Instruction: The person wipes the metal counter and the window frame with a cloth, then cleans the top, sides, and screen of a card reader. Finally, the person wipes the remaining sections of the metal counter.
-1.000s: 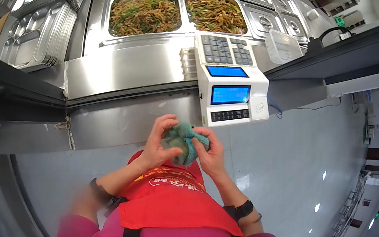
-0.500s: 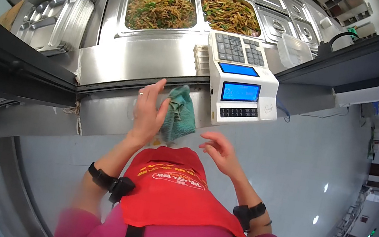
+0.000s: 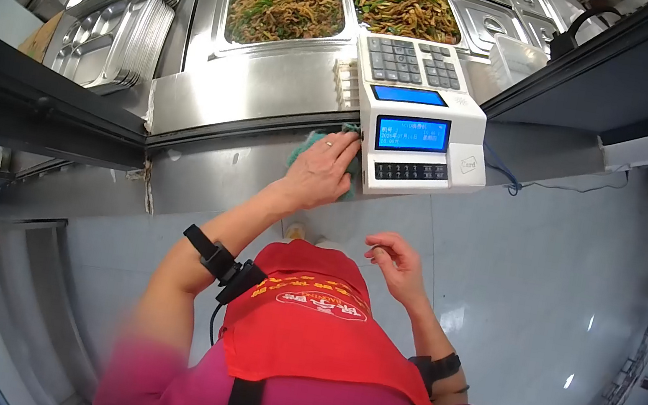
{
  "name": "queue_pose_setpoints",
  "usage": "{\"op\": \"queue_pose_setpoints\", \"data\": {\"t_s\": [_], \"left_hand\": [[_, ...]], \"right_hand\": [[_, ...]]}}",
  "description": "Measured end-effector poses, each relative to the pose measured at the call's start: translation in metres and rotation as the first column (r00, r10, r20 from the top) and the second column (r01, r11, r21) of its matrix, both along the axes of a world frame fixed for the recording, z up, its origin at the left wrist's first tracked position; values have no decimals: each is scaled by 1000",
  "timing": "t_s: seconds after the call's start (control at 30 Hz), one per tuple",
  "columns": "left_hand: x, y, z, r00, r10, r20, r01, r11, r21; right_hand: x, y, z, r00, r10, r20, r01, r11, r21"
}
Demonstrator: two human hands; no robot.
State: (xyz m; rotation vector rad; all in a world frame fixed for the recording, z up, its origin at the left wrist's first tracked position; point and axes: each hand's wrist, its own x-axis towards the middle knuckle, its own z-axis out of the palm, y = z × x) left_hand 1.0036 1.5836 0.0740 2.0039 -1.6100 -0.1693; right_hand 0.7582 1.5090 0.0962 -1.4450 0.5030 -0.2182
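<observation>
My left hand (image 3: 318, 174) presses down on a green cloth (image 3: 299, 150) on the steel ledge, right beside the card machine. Its fingers lie together over the cloth and hide most of it; green edges show on both sides. The white card machine (image 3: 471, 132), with a keypad and two lit blue screens, stands just to the right, close to the fingertips. Lower down, my right hand (image 3: 400, 270) hovers in front of the red apron (image 3: 306, 318), fingers loosely bent, with nothing seen in it.
Behind the ledge (image 3: 220, 162) are two food pans (image 3: 286, 13) and several lidded pans (image 3: 488, 21). Stacked steel trays (image 3: 117, 38) stand at the left. A clear plastic tub (image 3: 517, 62) sits behind the machine, and a blue cable (image 3: 503, 167) hangs at its right.
My left hand has moved right and come down onto the cloth, now flattened on the ledge against the card machine. My right hand has shifted slightly right, its fingers more bent.
</observation>
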Motion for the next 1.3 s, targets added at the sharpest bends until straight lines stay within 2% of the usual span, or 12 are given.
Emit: {"op": "queue_pose_setpoints", "data": {"t_s": [0.07, 0.17, 0.23, 0.33, 0.47, 0.57, 0.67, 0.77, 0.93, 1.0, 1.1, 1.3], "left_hand": [[5, 15, -6, 990, 50, 130, -53, 998, 15], [6, 60, 15, 923, 245, 296, -296, 945, 142], [9, 92, 15, 850, 424, 312, -494, 847, 197], [-4, 115, 17, 758, 502, 418, -590, 800, 108], [-21, 97, 12, 839, 513, 181, -533, 841, 87], [-13, 57, 3, 957, 281, 70, -286, 956, 60], [-13, 7, 5, 990, 92, 108, -95, 995, 28], [-5, -8, -9, 984, 43, 171, -43, 999, -6], [7, 41, 8, 953, 218, 209, -244, 963, 110], [13, 78, 12, 881, 354, 313, -406, 906, 118], [17, 107, 12, 843, 409, 349, -463, 883, 82], [-10, 23, 1, 898, 232, 374, -252, 968, 3]], "right_hand": [[-5, -3, -1, 1000, 18, 2, -18, 999, -41], [-15, -8, -3, 1000, -9, -10, 8, 999, -52], [-22, -11, -5, 999, -34, -15, 33, 999, -41], [-34, -14, -9, 999, -39, -21, 38, 998, -56], [-47, -16, -10, 996, -78, -41, 74, 994, -76], [-53, -16, -8, 992, -119, -44, 117, 991, -61], [-60, -18, -4, 988, -143, -49, 139, 987, -81], [-65, -17, -4, 985, -160, -62, 154, 984, -95], [-65, -23, -4, 988, -135, -70, 124, 981, -146], [-68, -26, -4, 983, -162, -82, 148, 977, -154], [-71, -32, -6, 986, -161, -40, 151, 971, -184], [-70, -31, -5, 983, -181, -38, 173, 973, -150]]}}
